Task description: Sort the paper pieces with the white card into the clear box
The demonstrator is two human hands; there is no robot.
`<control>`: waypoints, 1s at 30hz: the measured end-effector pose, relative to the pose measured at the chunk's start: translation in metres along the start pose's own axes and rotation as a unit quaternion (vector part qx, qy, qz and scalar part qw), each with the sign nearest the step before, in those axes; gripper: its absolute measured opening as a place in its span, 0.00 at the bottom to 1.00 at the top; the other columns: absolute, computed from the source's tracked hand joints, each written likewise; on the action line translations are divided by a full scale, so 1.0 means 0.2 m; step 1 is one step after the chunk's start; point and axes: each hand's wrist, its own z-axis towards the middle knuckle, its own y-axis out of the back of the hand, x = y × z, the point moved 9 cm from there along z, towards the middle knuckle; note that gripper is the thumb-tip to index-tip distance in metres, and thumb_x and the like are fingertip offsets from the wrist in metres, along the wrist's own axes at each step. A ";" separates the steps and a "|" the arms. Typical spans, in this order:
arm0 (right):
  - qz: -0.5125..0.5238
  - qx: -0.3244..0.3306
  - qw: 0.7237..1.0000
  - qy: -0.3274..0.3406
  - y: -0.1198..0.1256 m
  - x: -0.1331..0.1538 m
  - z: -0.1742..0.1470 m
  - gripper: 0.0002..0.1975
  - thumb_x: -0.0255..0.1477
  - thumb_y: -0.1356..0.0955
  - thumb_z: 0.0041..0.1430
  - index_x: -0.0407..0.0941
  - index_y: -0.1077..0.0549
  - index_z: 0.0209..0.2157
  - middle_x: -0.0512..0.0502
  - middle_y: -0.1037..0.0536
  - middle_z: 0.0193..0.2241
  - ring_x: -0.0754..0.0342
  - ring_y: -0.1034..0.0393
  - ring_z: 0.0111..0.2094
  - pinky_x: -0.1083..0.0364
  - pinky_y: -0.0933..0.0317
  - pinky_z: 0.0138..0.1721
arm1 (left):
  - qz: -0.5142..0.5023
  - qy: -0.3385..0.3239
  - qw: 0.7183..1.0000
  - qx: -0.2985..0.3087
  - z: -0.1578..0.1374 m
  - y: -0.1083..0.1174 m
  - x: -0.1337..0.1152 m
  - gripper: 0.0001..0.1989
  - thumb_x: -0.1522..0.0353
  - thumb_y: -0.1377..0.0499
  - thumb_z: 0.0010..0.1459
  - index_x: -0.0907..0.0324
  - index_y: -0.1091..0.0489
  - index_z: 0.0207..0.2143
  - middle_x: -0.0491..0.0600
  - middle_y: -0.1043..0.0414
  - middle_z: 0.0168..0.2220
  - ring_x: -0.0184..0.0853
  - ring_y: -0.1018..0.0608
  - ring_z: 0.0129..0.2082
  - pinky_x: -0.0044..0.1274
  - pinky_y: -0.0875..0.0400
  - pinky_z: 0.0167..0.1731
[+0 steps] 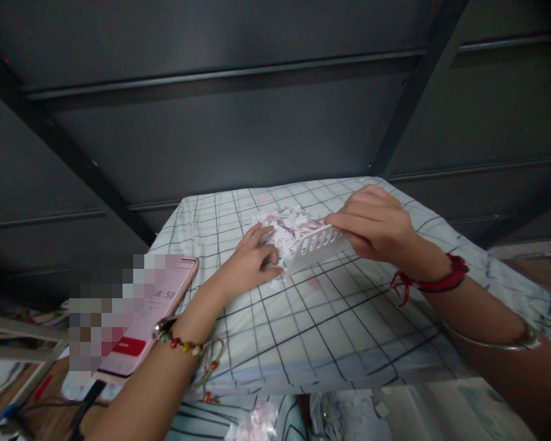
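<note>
A white slotted plastic basket is on the checked cloth, its near wall towards me. Paper scraps are heaped behind that wall and hide much of the rest of it. My right hand pinches the right end of the basket's rim between thumb and fingers. At the left side of the heap, my left hand has its fingers curved and apart, with the fingertips against the scraps. Its thumb lies close to the basket's left corner, beside a few loose bits of paper.
The checked cloth covers the table. A phone, partly blurred out, leans to the left of my left forearm, with a cable below it. Dark panels stand behind the table. A clear bag of scraps sits below the front edge.
</note>
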 end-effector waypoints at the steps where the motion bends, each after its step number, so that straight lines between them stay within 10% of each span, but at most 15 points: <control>1: -0.001 0.000 1.000 0.002 0.00 0.00 0.00 0.10 0.22 0.41 0.57 0.45 0.30 0.30 0.50 0.30 0.20 0.57 0.39 0.25 0.55 0.45 0.30 | -0.001 0.009 1.000 -0.007 0.00 0.00 0.01 0.06 0.68 0.38 0.50 0.60 0.33 0.27 0.55 0.50 0.61 0.52 0.56 0.63 0.41 0.56 0.59; 17: 0.087 -0.029 0.995 0.037 0.06 0.02 -0.03 0.13 0.20 0.40 0.55 0.50 0.33 0.37 0.54 0.30 0.22 0.58 0.38 0.24 0.53 0.45 0.29 | -0.029 0.216 0.976 -0.004 -0.01 -0.02 0.10 0.12 0.69 0.35 0.44 0.59 0.35 0.31 0.55 0.66 0.65 0.56 0.66 0.63 0.46 0.61 0.57; 30: 0.015 -0.048 0.998 0.042 0.05 0.02 -0.04 0.13 0.20 0.39 0.53 0.50 0.34 0.38 0.53 0.30 0.22 0.56 0.38 0.24 0.53 0.45 0.28 | -0.036 0.250 0.968 -0.007 -0.03 -0.01 0.13 0.11 0.69 0.37 0.45 0.59 0.35 0.31 0.54 0.66 0.65 0.57 0.65 0.63 0.45 0.59 0.58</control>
